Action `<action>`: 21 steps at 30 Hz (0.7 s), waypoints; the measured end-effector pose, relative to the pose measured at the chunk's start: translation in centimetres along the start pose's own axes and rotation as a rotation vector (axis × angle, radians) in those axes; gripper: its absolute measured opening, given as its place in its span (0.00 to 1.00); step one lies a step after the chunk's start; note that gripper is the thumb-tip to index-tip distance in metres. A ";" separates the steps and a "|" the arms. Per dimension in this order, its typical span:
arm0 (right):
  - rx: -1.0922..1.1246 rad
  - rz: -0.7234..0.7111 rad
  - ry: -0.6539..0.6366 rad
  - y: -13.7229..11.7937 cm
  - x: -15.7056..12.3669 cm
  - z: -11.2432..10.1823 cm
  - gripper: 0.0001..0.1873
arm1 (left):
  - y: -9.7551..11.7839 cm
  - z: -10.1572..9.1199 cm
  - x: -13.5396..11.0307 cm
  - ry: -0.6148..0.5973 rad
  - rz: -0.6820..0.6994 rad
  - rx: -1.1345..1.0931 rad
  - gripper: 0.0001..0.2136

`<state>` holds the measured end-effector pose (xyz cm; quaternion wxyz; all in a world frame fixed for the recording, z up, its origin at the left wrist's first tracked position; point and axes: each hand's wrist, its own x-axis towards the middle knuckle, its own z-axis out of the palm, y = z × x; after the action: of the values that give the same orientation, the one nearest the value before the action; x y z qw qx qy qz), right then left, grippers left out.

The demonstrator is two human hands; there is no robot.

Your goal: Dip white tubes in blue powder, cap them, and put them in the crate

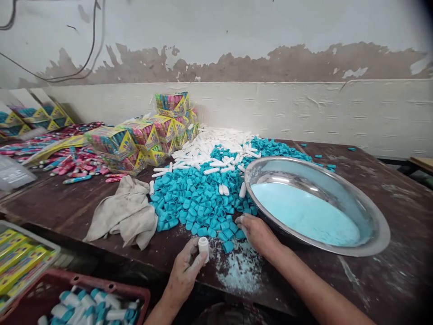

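Observation:
My left hand (185,266) grips a small white plastic tube (203,247) between thumb and fingers, held upright with its neck end up, just in front of the cap pile. At the right front edge of a heap of blue plastic caps (192,194) is my right hand (255,232). Its fingers are bent together beside the caps; whatever is between them is hidden. A wide metal bowl (372,216) of pale blue powder (301,214) rests just right of that hand. Spilled powder (241,271) lies on the table between my forearms.
White tubes (216,137) are heaped behind the caps. A grey cloth (123,212) lies left of them. Packed display boxes (145,135) and loose coloured pens (79,162) are farther left. A red crate (133,289) at lower left holds capped white tubes (96,304).

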<state>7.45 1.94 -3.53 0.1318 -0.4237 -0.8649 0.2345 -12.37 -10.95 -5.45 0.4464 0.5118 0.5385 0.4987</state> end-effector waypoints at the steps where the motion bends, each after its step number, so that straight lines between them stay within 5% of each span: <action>1: -0.052 0.010 0.004 -0.1 0.7 0.2 0.13 | -0.1 0.2 0.0 -0.006 -0.013 -0.013 0.13; 9: -0.327 0.024 -0.013 0.1 4.2 1.3 0.12 | -0.4 0.7 0.0 -0.013 -0.029 0.011 0.12; 21: -0.434 0.005 -0.002 -1.3 2.7 0.9 0.10 | -0.6 0.6 -0.1 0.002 -0.060 -0.035 0.12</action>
<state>4.60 3.13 -3.60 0.0361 -0.4440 -0.8943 0.0435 -11.78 -11.03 -6.09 0.4696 0.4871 0.5451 0.4951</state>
